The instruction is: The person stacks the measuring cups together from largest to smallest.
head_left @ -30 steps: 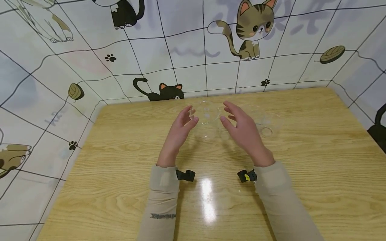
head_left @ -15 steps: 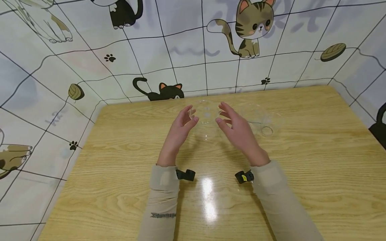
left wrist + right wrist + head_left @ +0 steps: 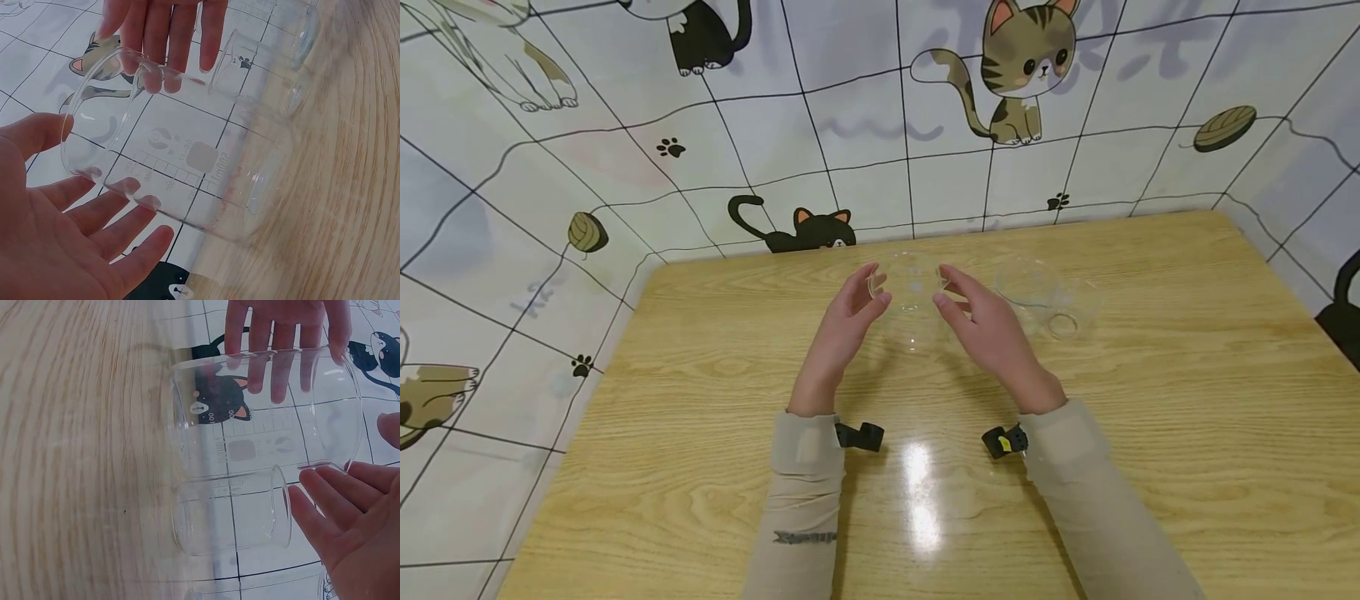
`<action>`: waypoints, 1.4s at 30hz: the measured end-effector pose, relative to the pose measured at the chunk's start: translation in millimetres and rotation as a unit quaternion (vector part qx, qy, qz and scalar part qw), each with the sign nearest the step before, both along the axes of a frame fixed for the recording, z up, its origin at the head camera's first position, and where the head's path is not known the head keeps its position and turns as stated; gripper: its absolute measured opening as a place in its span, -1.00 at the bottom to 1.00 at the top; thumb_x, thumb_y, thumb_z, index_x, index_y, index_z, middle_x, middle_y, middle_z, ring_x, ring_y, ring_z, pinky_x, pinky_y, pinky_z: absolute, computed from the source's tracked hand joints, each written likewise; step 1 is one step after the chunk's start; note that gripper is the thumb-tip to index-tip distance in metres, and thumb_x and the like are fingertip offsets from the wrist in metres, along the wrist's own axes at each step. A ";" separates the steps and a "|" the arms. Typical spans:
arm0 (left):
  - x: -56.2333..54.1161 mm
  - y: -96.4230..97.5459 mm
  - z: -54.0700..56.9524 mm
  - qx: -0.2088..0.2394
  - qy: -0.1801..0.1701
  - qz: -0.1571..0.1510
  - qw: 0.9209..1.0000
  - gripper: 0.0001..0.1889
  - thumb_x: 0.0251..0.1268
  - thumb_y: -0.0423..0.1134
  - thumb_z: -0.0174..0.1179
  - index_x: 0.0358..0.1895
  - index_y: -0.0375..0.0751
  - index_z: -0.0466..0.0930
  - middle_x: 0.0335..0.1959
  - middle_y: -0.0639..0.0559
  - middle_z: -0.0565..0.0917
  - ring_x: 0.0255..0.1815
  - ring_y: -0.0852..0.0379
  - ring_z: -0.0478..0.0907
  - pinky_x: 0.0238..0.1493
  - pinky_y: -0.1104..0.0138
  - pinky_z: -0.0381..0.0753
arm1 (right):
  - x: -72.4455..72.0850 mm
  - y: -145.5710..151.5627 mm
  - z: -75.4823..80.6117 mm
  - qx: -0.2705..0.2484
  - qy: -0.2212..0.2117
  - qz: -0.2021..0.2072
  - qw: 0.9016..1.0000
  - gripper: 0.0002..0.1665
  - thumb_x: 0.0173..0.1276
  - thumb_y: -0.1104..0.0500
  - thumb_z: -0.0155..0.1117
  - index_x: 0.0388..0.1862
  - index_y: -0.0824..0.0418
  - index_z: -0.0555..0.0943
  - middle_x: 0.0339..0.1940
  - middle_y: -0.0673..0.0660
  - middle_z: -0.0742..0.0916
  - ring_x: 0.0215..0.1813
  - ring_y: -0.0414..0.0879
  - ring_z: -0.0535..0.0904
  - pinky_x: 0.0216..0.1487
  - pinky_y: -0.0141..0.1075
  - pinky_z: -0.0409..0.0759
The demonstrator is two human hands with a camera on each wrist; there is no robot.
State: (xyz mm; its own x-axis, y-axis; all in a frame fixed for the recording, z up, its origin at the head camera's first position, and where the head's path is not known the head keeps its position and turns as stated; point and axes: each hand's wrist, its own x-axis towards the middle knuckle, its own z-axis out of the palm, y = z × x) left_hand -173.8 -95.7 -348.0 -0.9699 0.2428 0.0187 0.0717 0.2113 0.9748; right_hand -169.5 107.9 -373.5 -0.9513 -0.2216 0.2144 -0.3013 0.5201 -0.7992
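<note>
A clear glass beaker (image 3: pixel 912 287) stands upright between my hands near the back of the table. Faint 500 ml markings show on its wall in the left wrist view. My left hand (image 3: pixel 848 312) lies along its left side, thumb at the rim and fingers spread relaxed against the glass. On the opposite side is my right hand (image 3: pixel 988 329), its fingertips right at the wall near the rim. In the right wrist view the right thumb stands apart from the glass. A smaller beaker (image 3: pixel 231 515) stands close beside the large one, partly behind my right hand in the head view.
Another clear glass vessel (image 3: pixel 1078 304) stands farther right on the wooden table (image 3: pixel 700 400). Behind the table rises a white cloth backdrop (image 3: pixel 865 125) with a grid and cartoon cats. A bright light reflection lies on the tabletop in front.
My right hand has moved left, from a gap off the large beaker to right beside its wall. The left hand and the beakers have stayed put.
</note>
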 end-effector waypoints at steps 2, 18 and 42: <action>0.3 -0.1 -0.2 0.002 0.000 -0.003 1.000 -0.43 0.30 -0.10 -0.01 0.35 -0.07 0.07 0.28 -0.05 0.28 0.30 0.02 0.17 0.21 0.10 0.16 | 0.4 0.0 -0.1 0.000 0.004 -0.001 1.000 -0.33 0.34 -0.24 -0.19 0.37 -0.01 0.13 0.29 -0.01 0.36 0.13 0.03 0.43 0.06 -0.07 0.39; 0.9 -0.4 -1.3 -0.001 -0.002 -0.010 1.000 -0.50 0.35 -0.13 -0.08 0.34 0.07 0.11 0.28 0.01 0.29 0.27 0.10 0.22 0.20 0.15 0.19 | 0.4 0.8 -0.1 0.005 -0.016 0.005 1.000 -0.31 0.34 -0.24 -0.21 0.38 0.00 0.10 0.28 0.05 0.37 0.12 0.02 0.44 0.04 -0.07 0.41; -9.7 -5.0 -23.1 0.093 -0.009 -0.025 0.995 -0.61 0.36 -0.10 -0.11 0.21 -0.07 0.26 0.21 0.08 0.37 0.25 0.13 0.24 0.23 0.05 0.11 | -3.3 3.4 -3.2 -0.031 -0.073 0.051 0.996 -0.21 0.24 -0.29 -0.04 0.38 -0.24 -0.07 0.35 0.03 0.24 0.22 0.02 0.32 0.13 -0.08 0.33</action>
State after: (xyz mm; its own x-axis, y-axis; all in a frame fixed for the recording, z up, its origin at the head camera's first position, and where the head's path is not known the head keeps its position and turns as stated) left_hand -183.4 -100.8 -371.1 -0.9574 0.2846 0.0499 0.0589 0.0231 0.9980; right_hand -172.9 111.4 -376.7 -0.9466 -0.3092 0.0912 -0.2277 0.4411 -0.8681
